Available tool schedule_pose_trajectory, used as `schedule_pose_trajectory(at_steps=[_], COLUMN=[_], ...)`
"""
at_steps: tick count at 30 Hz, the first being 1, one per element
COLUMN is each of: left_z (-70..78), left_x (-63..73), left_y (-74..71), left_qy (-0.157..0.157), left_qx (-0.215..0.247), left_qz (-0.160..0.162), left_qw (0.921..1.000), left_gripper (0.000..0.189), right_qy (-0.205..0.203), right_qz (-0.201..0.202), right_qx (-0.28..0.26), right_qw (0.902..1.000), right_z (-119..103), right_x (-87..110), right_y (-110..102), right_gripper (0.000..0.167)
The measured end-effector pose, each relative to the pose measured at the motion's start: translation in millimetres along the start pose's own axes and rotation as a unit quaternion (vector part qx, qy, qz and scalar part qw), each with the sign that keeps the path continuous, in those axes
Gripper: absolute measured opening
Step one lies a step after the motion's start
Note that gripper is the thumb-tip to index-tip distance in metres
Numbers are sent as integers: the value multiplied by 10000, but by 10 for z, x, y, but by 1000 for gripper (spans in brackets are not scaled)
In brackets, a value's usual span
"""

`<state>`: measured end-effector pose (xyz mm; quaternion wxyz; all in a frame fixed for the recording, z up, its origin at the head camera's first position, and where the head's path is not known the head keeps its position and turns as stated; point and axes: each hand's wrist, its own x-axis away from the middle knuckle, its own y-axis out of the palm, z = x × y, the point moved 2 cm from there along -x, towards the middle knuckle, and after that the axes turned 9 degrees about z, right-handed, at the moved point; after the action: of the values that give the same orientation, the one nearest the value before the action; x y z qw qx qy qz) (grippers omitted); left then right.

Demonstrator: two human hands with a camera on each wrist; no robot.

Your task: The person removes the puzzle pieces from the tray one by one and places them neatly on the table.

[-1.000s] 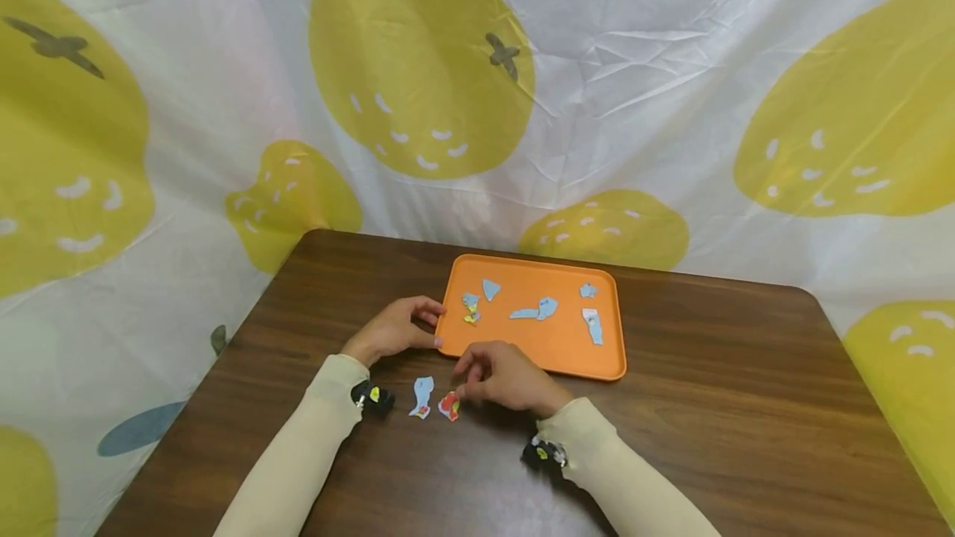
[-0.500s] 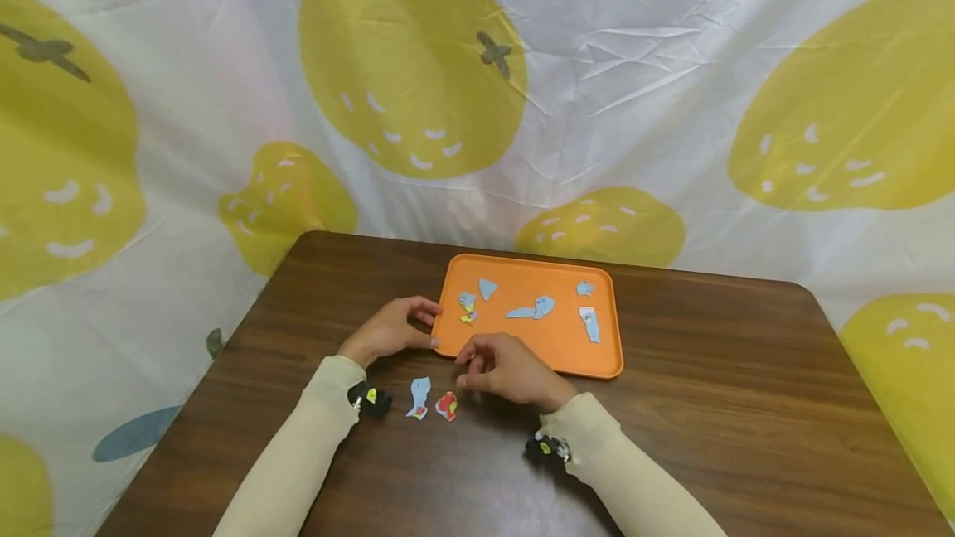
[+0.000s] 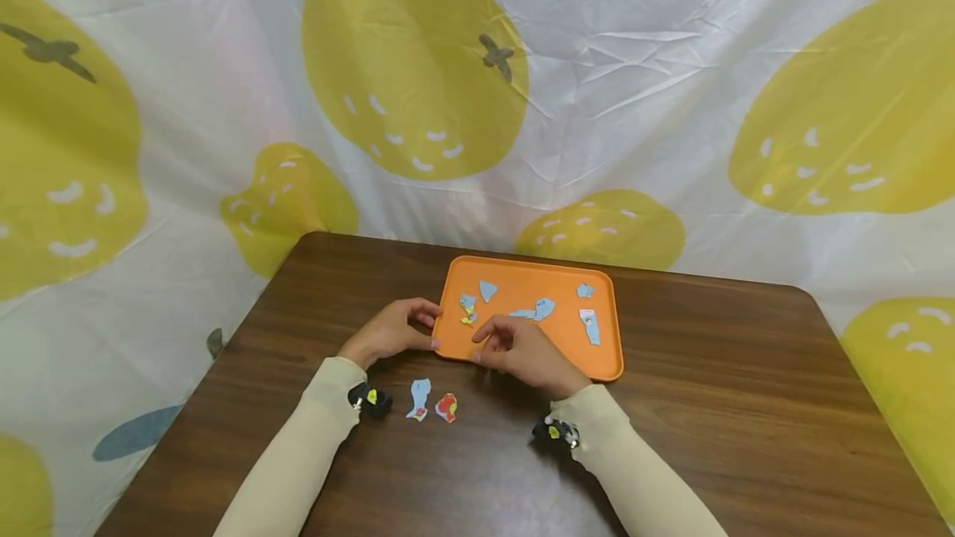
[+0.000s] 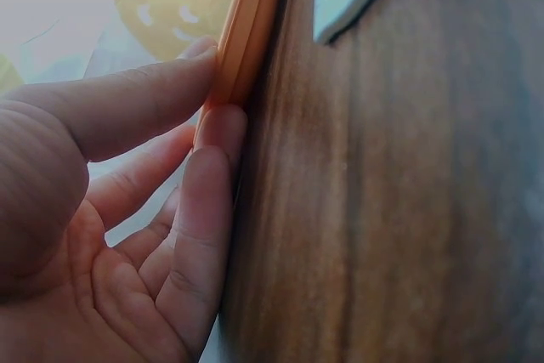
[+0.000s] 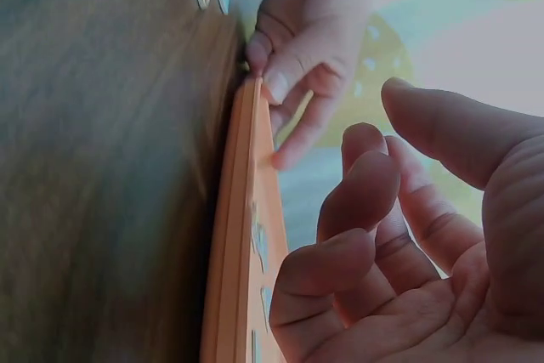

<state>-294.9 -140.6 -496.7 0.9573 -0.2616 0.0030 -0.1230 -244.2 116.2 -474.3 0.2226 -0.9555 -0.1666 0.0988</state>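
An orange tray (image 3: 533, 276) lies on the brown table. At its near left corner my left hand (image 3: 391, 330) holds the rim, thumb and fingertips pinching the edge in the left wrist view. My right hand (image 3: 525, 355) hovers over the tray's front edge, fingers loosely bent, with nothing between thumb and fingertips in the right wrist view. On the table in front of the tray lie two flat cut-out pieces: a long light-blue piece (image 3: 419, 399) with a red spot and a smaller red piece (image 3: 446, 407).
Several flat pieces lie in the tray, among them a blue triangle (image 3: 487, 290), a blue-and-yellow piece (image 3: 467, 309) and a white-and-blue strip (image 3: 589, 327). A patterned curtain (image 3: 567, 106) hangs behind the table (image 3: 716, 371).
My right hand has moved away from the red piece, rightward and forward over the tray's front edge. The left hand stays at the tray's corner.
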Motion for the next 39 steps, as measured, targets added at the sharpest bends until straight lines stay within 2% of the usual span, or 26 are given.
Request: schedule_pose_trajectory(at_steps=[10, 18, 31, 39], left_z=[21, 13, 18, 6], left_x=[-16, -15, -32, -25], left_y=[1, 3, 10, 18], left_qy=[-20, -26, -41, -90], left_qx=[-25, -4, 43, 20], left_qz=[20, 4, 41, 37], left_qw=[10000, 10000, 10000, 10000], left_gripper=[56, 56, 55, 56], right_qy=[300, 251, 648, 931], right_qz=[311, 617, 982, 1105], right_qx=[-226, 282, 645, 701], right_qw=[9988, 9974, 9910, 9870], right_z=[154, 273, 446, 559], right_x=[-79, -108, -131, -128], right_y=[-186, -387, -690, -793], right_gripper=[25, 25, 35, 43])
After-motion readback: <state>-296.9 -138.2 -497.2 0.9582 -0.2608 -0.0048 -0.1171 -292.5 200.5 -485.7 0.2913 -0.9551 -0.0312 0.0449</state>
